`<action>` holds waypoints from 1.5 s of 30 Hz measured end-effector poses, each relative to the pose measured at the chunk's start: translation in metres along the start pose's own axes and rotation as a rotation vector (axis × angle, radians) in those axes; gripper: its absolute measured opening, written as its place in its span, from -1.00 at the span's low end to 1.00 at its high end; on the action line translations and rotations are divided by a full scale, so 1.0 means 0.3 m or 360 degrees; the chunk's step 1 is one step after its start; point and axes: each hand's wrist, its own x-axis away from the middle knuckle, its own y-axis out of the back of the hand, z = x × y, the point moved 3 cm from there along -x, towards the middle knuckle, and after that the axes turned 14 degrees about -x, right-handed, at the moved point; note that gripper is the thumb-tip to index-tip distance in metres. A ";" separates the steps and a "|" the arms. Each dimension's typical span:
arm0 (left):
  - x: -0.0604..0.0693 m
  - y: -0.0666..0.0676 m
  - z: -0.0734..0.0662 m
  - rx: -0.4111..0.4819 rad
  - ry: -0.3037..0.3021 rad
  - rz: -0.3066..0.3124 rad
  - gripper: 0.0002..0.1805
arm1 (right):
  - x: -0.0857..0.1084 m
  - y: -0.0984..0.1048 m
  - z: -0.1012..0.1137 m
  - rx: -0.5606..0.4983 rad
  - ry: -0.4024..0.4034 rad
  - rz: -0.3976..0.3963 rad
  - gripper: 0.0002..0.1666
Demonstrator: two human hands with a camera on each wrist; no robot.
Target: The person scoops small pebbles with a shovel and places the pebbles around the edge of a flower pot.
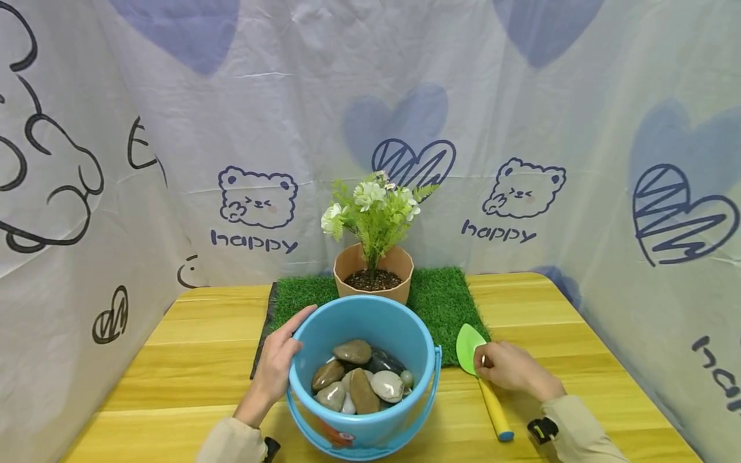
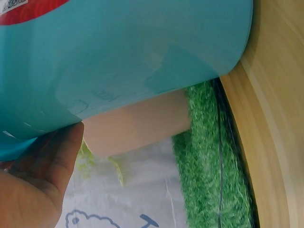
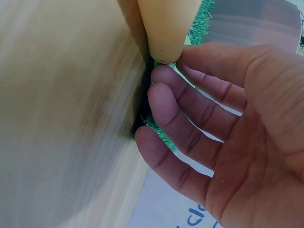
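A light-blue bucket [image 1: 361, 432] stands at the front of the table, holding several smooth stones [image 1: 353, 352] in brown, white and black. My left hand [image 1: 276, 363] rests against the bucket's left side near the rim, its fingers extended along the outer wall. In the left wrist view those fingers [image 2: 61, 154] touch the blue wall. To the right lies a small garden trowel [image 1: 491, 405] with a green blade and yellow handle. My right hand [image 1: 512, 368] pinches it at the neck between thumb and forefinger; the other fingers [image 3: 164, 102] bend loosely beneath.
Behind the bucket, a potted plant [image 1: 373, 222] with white flowers stands on an artificial grass mat [image 1: 442, 308]. The wooden table [image 1: 191, 360] extends to both sides. A printed cloth [image 1: 278, 116] hangs around the back and sides.
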 end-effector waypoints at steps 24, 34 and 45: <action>-0.015 -0.082 -0.060 -0.0032 -0.0001 0.0010 -0.33 | 0.019 -0.006 -0.003 -0.0064 -0.0047 0.0065 -0.91; -0.021 -0.065 -0.037 0.0074 -0.0007 0.0241 -0.31 | 0.067 -0.029 0.018 -0.0092 -0.0255 0.0156 -0.61; -0.038 -0.063 -0.034 0.0018 -0.0004 0.0236 -0.23 | 0.094 -0.039 0.033 0.0078 -0.0530 0.0233 -0.44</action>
